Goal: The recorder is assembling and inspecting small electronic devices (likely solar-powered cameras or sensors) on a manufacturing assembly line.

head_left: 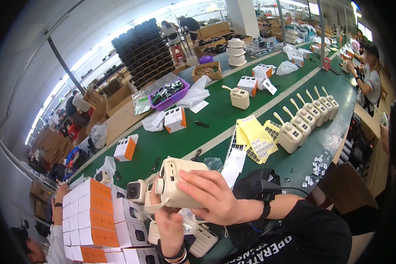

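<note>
My right hand (pixel 209 193) grips a cream box-shaped device (pixel 174 174), fingers spread along its side. The device has a round knob, small ports on one face and a loop strap, and is held above the bench tilted. Close below its knob end is my left hand (pixel 169 229), one finger raised beside the strap. Motion blurs its thumb, and I cannot make out whether it grips the strap. More cream devices (pixel 202 241) lie below my hands, partly hidden. Another device with a dark square front (pixel 136 190) sits just left.
Stacked white-and-orange boxes (pixel 90 215) stand at lower left. A row of cream devices (pixel 290 136) with straps runs along the right. Yellow sticker sheets (pixel 255 134) lie mid-bench, with a purple basket (pixel 169 94) farther back. Small white pieces (pixel 314 169) lie by the edge. Co-workers sit on both sides.
</note>
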The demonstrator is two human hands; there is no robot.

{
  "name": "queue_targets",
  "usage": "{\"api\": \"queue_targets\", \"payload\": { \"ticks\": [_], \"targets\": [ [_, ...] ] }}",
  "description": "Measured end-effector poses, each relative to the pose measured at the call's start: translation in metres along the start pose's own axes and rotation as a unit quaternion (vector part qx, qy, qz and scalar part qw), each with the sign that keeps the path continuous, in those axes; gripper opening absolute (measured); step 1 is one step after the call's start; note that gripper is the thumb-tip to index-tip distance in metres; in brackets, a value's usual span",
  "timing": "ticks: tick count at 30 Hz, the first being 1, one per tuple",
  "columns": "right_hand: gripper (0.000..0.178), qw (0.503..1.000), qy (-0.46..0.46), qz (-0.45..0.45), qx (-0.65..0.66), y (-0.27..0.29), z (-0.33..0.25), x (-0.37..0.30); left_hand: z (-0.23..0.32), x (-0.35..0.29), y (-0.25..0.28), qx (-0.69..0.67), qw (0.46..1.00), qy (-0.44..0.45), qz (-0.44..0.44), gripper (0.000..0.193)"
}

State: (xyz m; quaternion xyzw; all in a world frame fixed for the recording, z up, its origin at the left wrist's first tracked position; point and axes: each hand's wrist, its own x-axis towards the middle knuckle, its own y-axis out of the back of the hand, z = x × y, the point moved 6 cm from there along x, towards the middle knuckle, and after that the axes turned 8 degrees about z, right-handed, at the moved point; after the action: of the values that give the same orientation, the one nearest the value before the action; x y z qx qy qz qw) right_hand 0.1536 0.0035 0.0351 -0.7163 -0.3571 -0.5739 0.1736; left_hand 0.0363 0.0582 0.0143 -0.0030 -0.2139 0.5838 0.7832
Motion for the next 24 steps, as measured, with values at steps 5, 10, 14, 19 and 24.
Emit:
{"api": "queue_targets", "payload": {
  "ticks": [5, 10, 14, 19, 24],
  "targets": [
    [0.043, 0.998, 0.046, -0.045, 0.010, -0.007, -0.029, -0.010, 0.005, 0.005, 0.010, -0.025, 1.000, -0.001, -0.004, 0.097],
    [0.046, 0.987, 0.017, -0.029, 0.159, 0.015, -0.028, -0.006, 0.009, 0.002, 0.018, -0.108, 0.994, 0.030, -0.004, 0.096],
    [0.049, 0.970, -0.111, -0.040, 0.212, 0.025, -0.003, 0.013, 0.002, -0.002, 0.022, -0.182, 0.982, 0.055, 0.008, 0.094],
    [0.044, 0.916, -0.196, -0.096, 0.336, 0.018, 0.010, 0.013, -0.002, -0.004, 0.016, -0.169, 0.984, 0.054, -0.011, 0.089],
    [0.041, 0.859, -0.253, -0.099, 0.433, 0.007, 0.016, 0.005, -0.004, -0.005, 0.009, -0.074, 0.997, 0.025, -0.014, 0.087]
  ]
}}
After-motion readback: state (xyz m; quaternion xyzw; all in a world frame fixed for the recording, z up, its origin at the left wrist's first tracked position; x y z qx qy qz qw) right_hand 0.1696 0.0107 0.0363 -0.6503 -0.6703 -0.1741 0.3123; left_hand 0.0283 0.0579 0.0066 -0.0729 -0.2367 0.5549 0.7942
